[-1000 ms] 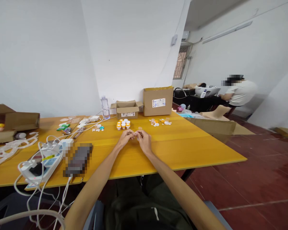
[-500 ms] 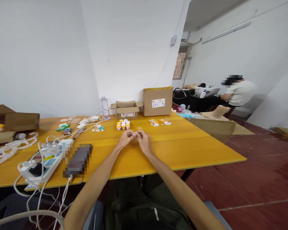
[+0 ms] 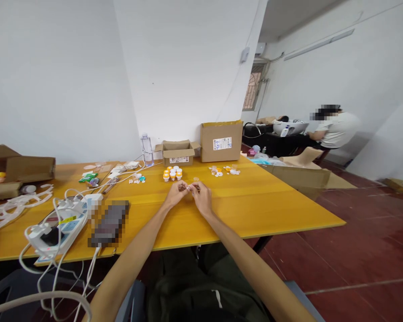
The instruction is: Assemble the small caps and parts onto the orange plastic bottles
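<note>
Small white item (image 3: 189,188) pinched between fingertips, too small to be identified. Device (image 3: 109,223) near front table edge blurred out. Left box (image 3: 16,167) cut off.

Two cardboard boxes (image 3: 177,152), one water bottle (image 3: 147,150)

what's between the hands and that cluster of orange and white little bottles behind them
Nothing visible. Only bare yellow table separates the left hand and right hand from the small bottles.
</note>
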The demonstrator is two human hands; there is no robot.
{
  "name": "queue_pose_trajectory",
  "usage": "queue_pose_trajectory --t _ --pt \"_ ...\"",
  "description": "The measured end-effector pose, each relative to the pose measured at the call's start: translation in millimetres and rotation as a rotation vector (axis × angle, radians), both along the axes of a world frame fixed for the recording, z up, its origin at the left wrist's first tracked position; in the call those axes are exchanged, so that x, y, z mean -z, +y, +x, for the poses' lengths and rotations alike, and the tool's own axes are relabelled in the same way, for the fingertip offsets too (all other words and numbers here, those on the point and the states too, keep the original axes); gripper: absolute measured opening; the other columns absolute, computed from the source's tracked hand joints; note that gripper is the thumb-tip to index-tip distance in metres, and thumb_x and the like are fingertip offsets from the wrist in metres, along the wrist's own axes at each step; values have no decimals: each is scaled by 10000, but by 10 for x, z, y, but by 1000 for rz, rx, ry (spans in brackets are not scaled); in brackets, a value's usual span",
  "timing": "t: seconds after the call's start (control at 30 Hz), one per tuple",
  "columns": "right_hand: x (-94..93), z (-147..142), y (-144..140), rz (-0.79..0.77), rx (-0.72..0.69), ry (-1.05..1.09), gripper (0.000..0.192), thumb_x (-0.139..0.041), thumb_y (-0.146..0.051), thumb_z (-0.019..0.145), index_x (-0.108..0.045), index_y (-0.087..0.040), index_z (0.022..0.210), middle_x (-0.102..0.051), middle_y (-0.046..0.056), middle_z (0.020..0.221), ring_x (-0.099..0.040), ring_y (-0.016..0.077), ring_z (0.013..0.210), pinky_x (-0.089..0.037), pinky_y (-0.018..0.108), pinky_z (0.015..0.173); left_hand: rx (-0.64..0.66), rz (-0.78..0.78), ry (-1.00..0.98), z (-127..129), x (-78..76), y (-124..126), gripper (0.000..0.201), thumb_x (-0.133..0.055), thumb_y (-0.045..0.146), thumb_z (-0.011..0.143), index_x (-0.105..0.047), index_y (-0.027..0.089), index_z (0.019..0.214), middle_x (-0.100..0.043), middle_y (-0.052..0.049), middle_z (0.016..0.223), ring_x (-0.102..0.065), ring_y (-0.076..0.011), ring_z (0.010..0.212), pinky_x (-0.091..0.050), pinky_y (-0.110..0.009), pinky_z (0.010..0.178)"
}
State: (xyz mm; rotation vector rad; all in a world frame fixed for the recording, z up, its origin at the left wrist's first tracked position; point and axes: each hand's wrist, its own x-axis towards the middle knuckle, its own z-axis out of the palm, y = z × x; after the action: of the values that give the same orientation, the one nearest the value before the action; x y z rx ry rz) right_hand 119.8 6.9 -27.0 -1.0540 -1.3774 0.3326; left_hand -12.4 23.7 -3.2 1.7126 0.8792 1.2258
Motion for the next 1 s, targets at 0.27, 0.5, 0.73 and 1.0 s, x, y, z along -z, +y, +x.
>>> queue_pose_trajectory --t 0.27,0.5,0.73,1.0 --pt "-15 -13 -3 0 -19 33 167 -560 -345 833 -645 -233 744 -725 55 734 -670 226 688 -547 342 688 -17 -22 -5 13 -2 13 294 -794 381 662 -574 186 675 -644 10 675 -630 -151 699 -497 -282 718" --pt "-43 -16 -13 3 -42 64 154 -547 -337 822 -614 -242 722 -722 55 726 -669 226 676 -556 349 692 -6 -34 -22 8 -31 -6 307 -798 411 657 -592 185 669 -650 -2 679 -628 -159 716 -507 -290 727" --pt "-63 -13 -29 -2 -58 78 140 -554 -346 811 -596 -244 724 -718 50 724 -671 223 687 -557 345 696 2 -50 -34 12 -54 -30 254 -763 362 669 -583 185 651 -605 19 622 -586 -137 646 -491 -273 676" --pt "-62 -39 -23 -28 -140 146 187 -549 -398 807 -588 -233 727 -695 23 703 -660 197 660 -543 307 629 -18 -91 -45 8 -98 -54 186 -708 310 684 -575 191 631 -588 24 581 -580 -136 630 -478 -263 645"
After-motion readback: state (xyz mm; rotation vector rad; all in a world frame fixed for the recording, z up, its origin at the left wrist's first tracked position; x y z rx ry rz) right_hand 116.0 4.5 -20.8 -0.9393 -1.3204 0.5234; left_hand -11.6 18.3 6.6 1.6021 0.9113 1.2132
